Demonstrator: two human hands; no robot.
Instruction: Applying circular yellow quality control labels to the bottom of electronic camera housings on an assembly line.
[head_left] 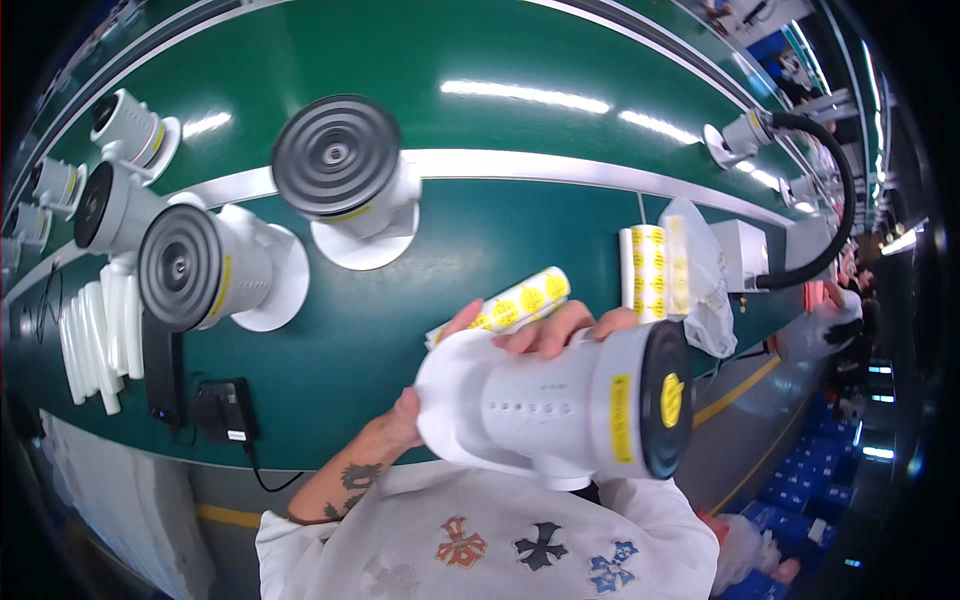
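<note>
Green and glossy, the long surface (pixel 480 70) carries white security cameras: one (pixel 345 175) upright near the middle, another (pixel 215 265) toward the left edge beside stacked white brackets (pixel 95 340). Two rolls of yellow stickers (pixel 515 300) (pixel 650 270) lie nearer the right. Close to the chest, the left hand (pixel 425 400) has its fingers clamped on a held camera (pixel 570 410), already stickered on its dark face. The right hand is hidden, its fingers untellable. Judging by this, labelling seems done; setting it down needs a steady grip.

Six white camera housings showed: one (pixel 570 410) held, five on the surface (pixel 480 70), nearest (pixel 215 265). Two yellow sticker rolls (pixel 510 305) lay there, plus one black adapter (pixel 222 410).
</note>
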